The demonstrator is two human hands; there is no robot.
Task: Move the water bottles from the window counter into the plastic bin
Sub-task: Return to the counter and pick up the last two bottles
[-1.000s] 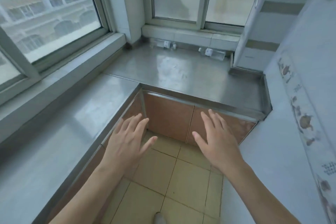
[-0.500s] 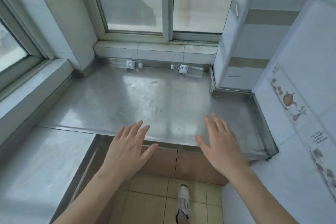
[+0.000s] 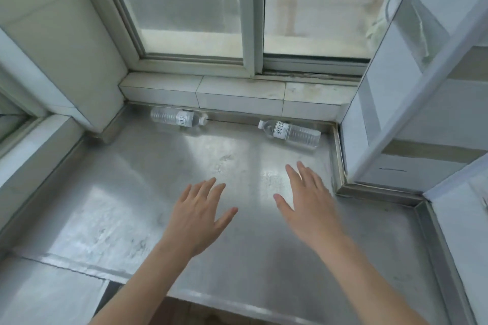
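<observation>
Two clear water bottles with white labels lie on their sides at the back of the steel window counter [image 3: 132, 192]. The left bottle [image 3: 177, 118] points its cap to the right, against the tiled sill. The right bottle [image 3: 290, 133] points its cap to the left, near the counter's right corner. My left hand [image 3: 198, 216] hovers palm down over the middle of the counter, fingers spread, holding nothing. My right hand [image 3: 306, 206] is stretched out beside it, also open, a short way in front of the right bottle. No plastic bin is in view.
A sliding window [image 3: 248, 13] rises behind a tiled sill [image 3: 237, 92]. A tiled wall column [image 3: 412, 87] borders the counter on the right, with a raised steel lip [image 3: 339, 155] along it. Another counter stretch [image 3: 45, 293] runs off to the left front.
The view has come forward over the counter, so the bottles appear closer. Both hands have reached from the counter's front edge to above its middle, still open.
</observation>
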